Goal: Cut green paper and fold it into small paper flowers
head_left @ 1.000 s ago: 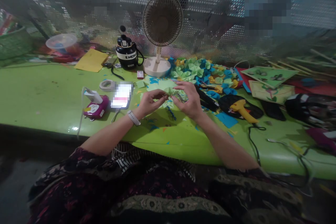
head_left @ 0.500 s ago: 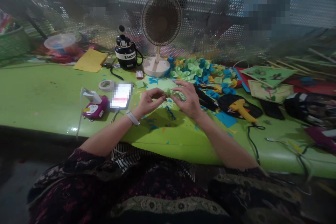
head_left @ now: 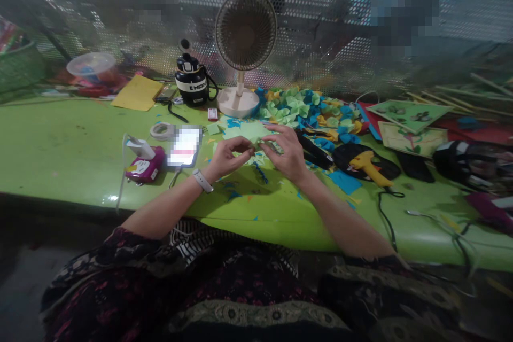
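Close together over the middle of the green table, my two hands meet at a small light green paper piece (head_left: 258, 142). My left hand (head_left: 230, 157), with a white watch (head_left: 202, 180) on its wrist, has thumb and fingers pinched at the piece's left side. Fingers of my right hand (head_left: 285, 152) are closed on its right side, and a thin pen-like stick shows at its upper fingers. Beneath the hands lie light green paper scraps and a twisted blue strand (head_left: 261, 173). Behind them is a light green paper sheet (head_left: 244, 129).
A fan (head_left: 239, 101) and a black bottle (head_left: 191, 85) stand at the back. Folded paper flowers (head_left: 298, 107) are heaped right of the fan. To the right lies a yellow glue gun (head_left: 371, 167); to the left, a lit phone (head_left: 185, 145), tape roll (head_left: 162, 131) and purple power block (head_left: 147, 165).
The light green paper piece looks more compact between the fingertips, and less of it shows. Both hands stay nearly in place.
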`<state>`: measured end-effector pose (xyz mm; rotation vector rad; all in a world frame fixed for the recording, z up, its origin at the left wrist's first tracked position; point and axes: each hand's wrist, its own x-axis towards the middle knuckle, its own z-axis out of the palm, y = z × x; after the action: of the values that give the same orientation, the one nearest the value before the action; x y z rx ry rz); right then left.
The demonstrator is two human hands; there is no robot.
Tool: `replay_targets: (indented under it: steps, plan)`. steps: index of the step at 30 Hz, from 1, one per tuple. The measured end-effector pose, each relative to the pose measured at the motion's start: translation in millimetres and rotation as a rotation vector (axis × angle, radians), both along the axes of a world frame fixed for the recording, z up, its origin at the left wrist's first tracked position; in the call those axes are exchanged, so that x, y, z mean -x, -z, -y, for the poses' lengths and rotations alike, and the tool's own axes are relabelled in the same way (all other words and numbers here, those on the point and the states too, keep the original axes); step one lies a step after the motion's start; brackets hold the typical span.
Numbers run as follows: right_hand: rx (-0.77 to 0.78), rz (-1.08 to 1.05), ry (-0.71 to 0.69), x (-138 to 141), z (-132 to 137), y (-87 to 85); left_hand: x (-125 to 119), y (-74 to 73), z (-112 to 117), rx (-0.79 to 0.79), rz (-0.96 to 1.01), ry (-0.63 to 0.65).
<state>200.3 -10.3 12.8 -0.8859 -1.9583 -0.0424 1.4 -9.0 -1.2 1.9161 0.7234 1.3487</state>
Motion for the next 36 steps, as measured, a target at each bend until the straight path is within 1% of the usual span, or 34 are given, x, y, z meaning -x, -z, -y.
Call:
replay_targets:
  steps: [5, 14, 19, 25, 28, 33, 36]
  plan:
    - [0.018, -0.003, 0.006, 0.5, 0.3, -1.1, 0.1, 1.3, -0.4, -0.012, -0.023, -0.019]
    - [-0.041, 0.019, 0.008, 1.0, -0.4, 1.2, 0.8, 1.2, -0.3, -0.024, -0.054, -0.022]
    - [0.006, 0.021, 0.007, 0.3, -0.5, 0.8, 1.1, 1.1, -0.3, -0.042, -0.065, -0.032]
    - [0.009, 0.011, 0.010, 0.4, -0.5, 0.6, 0.8, 2.3, -1.0, -0.026, -0.058, -0.025]
    - [-0.009, 0.020, 0.023, 0.6, -0.8, 1.2, 0.3, 2.3, -0.9, -0.031, -0.045, -0.026]
    - [-0.080, 0.035, 0.017, 0.2, -1.0, 2.1, -0.1, 0.6, -0.1, -0.046, -0.050, -0.038]
    - [-0.079, 0.045, 0.011, 0.0, -0.8, 2.0, 0.0, 0.2, -0.1, -0.076, -0.059, -0.044]
